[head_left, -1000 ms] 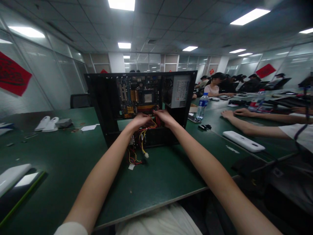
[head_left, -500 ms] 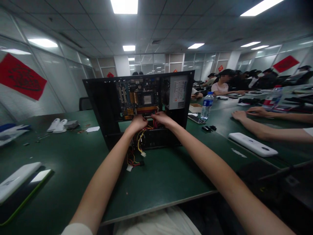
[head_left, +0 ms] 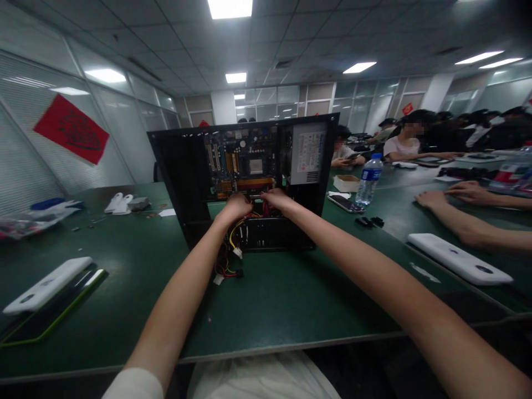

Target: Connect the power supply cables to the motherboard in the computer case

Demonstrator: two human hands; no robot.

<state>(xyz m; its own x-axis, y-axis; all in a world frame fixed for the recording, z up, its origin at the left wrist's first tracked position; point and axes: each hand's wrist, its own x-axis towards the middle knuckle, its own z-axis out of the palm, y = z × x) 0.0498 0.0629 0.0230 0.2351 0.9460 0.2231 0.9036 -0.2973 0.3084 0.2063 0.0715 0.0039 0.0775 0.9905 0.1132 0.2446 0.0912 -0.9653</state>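
An open black computer case (head_left: 166,177) stands on the green table, its inside facing me. Within it I see a motherboard (head_left: 245,152) and, at upper right, a silver power supply (head_left: 310,152). Both my hands reach in at the board's lower edge. My left hand (head_left: 236,208) is closed, its fingertips pinched over something too small to make out. A short gap to the right, my right hand (head_left: 277,200) has its fingers bent around red wires (head_left: 266,208). Yellow wires with a white plug (head_left: 237,252) hang below my left hand. More loose connectors (head_left: 228,275) lie on the table.
To the right are a water bottle (head_left: 369,180), a phone (head_left: 346,203), a small cardboard box (head_left: 346,183) and a white power bank (head_left: 459,259). Another person's hands (head_left: 432,200) rest there. A white device (head_left: 47,285) and green-edged phone (head_left: 54,313) lie at left.
The view has turned a little to the left, so the surroundings appear shifted right. My hands keep nearly the same place inside the case, and the hanging white plug has swung slightly left.
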